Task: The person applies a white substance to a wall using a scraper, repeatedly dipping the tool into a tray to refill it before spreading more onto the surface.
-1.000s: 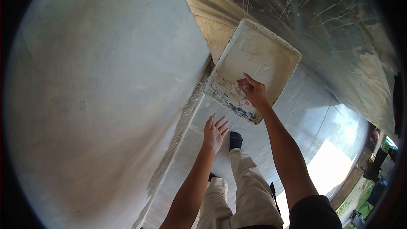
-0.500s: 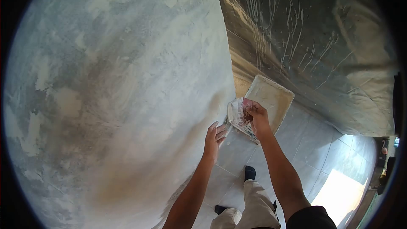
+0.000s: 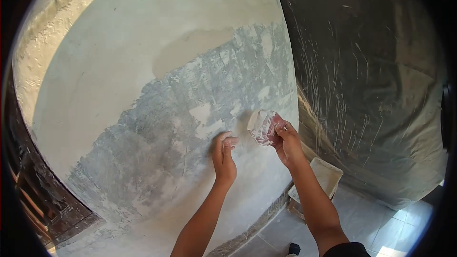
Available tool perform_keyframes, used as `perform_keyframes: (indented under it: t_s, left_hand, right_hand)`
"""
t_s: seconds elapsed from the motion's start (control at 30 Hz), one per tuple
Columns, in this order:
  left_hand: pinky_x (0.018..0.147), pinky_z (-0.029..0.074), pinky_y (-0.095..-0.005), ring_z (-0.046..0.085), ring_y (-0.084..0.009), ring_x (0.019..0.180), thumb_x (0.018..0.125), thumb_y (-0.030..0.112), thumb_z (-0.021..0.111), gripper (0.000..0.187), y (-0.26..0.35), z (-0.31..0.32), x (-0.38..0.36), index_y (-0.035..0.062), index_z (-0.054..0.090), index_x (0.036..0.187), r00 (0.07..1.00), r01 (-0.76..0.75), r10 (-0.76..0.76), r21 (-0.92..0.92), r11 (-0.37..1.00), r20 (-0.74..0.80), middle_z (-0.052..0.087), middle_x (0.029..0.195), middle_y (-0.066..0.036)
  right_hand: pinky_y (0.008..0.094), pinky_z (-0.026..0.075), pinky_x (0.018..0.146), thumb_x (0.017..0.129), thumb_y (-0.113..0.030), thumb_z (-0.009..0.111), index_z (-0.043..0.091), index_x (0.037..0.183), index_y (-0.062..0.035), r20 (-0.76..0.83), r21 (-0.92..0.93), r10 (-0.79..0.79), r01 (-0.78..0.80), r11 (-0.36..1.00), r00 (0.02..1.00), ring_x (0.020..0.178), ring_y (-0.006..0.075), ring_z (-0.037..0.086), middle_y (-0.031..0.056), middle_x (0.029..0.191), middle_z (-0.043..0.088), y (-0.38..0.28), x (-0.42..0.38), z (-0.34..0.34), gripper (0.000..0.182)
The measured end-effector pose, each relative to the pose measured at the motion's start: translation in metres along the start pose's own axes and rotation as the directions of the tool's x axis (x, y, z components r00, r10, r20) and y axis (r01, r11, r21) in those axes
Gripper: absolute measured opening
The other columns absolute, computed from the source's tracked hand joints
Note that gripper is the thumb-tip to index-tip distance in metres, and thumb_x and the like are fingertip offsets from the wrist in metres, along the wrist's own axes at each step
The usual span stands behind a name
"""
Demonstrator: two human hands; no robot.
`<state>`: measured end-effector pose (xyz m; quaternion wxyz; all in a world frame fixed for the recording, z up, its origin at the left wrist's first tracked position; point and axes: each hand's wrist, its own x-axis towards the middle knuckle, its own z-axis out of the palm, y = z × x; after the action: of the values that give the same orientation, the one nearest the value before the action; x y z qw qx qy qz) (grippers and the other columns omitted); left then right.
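My right hand [image 3: 288, 143] pinches a reddish putty scraper [image 3: 272, 135] by its edge, its left side thick with white putty. The scraper is held up in front of the wall [image 3: 181, 128]. To the left, my left hand [image 3: 223, 157] is raised close to the same wall, fingers loosely bent, with nothing seen in them. Around both hands the wall is patchy grey with white smears. Above runs a smoother, pale coated area [image 3: 119, 33], with a damp-looking beige patch [image 3: 190, 47] along its lower border.
A putty-stained tray [image 3: 321, 177] stands low on the right, beyond my right forearm. Dark plastic sheeting [image 3: 366, 66] with white drips hangs beside the wall. Grey floor tiles [image 3: 362, 219] lie below. At the lower left is a dark carved wooden frame [image 3: 62, 209].
The view has swung up from the tray and floor to the wall. My right hand has brought the putty scraper away from the tray; my left fingers have curled in more.
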<state>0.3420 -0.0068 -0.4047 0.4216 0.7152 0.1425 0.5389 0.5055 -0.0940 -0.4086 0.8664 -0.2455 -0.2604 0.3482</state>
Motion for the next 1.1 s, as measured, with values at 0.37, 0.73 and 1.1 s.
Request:
perform_keyframes:
  t_s: [0.37, 0.73, 1.1]
  left_hand:
    - [0.065, 0.043, -0.0284, 0.052, -0.0146, 0.069, 0.093, 0.011, 0.042, 0.030, 0.197, -0.152, 0.045, 0.0020, 0.051, 0.120, 0.865, -0.435, 0.501, 0.484, 0.760, -0.009, 0.065, 0.097, -0.013]
    - [0.091, 0.042, -0.0430, 0.052, -0.0372, 0.104, 0.085, 0.009, 0.052, 0.036, 0.357, -0.293, 0.059, -0.0021, 0.047, 0.120, 0.587, -0.509, 0.772, 0.852, 0.118, 0.243, 0.055, 0.109, -0.022]
    - [0.115, 0.010, -0.0507, 0.008, -0.0320, 0.144, 0.094, 0.026, 0.042, 0.069, 0.364, -0.375, 0.083, -0.0005, 0.008, 0.147, 0.754, -0.013, 0.648, 0.989, -0.147, 0.106, 0.005, 0.155, -0.019]
  right_hand:
    - [0.0346, 0.055, 0.079, 0.097, -0.009, 0.045, 0.046, 0.118, -0.0011, 0.346, 0.021, -0.098, 0.096, 0.995, 0.933, 0.093, 0.0184, 0.064, 0.0098, 0.108, 0.060, -0.040, -0.046, 0.246, 0.022]
    - [0.0325, 0.054, 0.080, 0.098, -0.011, 0.045, 0.052, 0.117, -0.0017, 0.534, 0.125, -0.247, 0.214, 0.969, 0.808, 0.089, 0.0142, 0.063, 0.0069, 0.106, 0.062, -0.043, -0.090, 0.432, 0.022]
    - [0.0369, 0.052, 0.068, 0.085, 0.002, 0.055, 0.062, 0.112, -0.0018, 0.548, 0.072, -0.836, 0.997, 0.015, -0.027, 0.081, 0.0353, 0.066, 0.0217, 0.093, 0.066, -0.017, -0.122, 0.549, 0.028]
